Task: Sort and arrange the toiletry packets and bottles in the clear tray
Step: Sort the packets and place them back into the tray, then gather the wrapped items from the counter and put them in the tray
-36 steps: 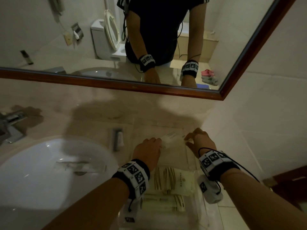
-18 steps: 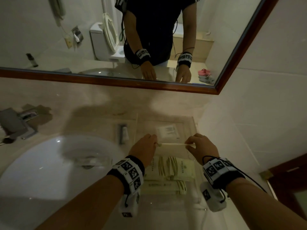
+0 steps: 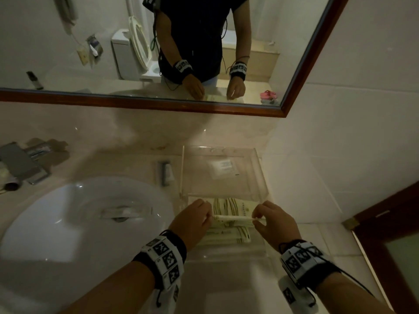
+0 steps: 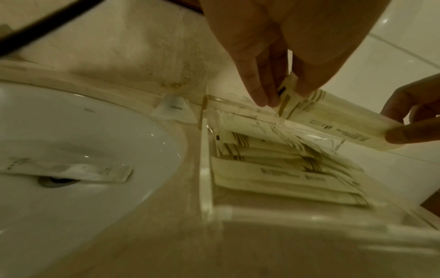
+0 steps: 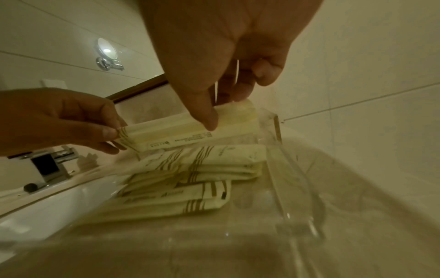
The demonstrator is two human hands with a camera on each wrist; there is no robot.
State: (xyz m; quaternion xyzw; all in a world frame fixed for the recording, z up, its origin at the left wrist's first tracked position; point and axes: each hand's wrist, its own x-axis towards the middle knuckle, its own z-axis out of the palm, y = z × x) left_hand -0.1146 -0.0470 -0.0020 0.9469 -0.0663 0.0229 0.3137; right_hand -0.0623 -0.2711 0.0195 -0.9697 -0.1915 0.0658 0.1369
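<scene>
A long cream packet (image 3: 233,218) with brown stripes is held level just above the clear tray (image 3: 260,177), pinched at one end by the left hand (image 3: 192,224) and at the other by the right hand (image 3: 275,223). The fingers (image 4: 258,88) of the left hand are closed on the striped end, and the right thumb and fingers (image 5: 207,116) are closed on the plain end. Directly below it, a pile of similar striped packets (image 3: 229,234) is seen lying in the tray's near compartment. A flat white sachet (image 3: 223,168) is seen in the tray's far compartment. Just left of the tray, a small tube (image 3: 166,175) lies on the bench (image 3: 127,159). Further left of the tray, a white basin (image 3: 56,223) is set into the bench, with a wrapped item (image 3: 120,213) lying across its drain. A wood-framed mirror (image 3: 294,75) is mounted on the wall behind the tray.
</scene>
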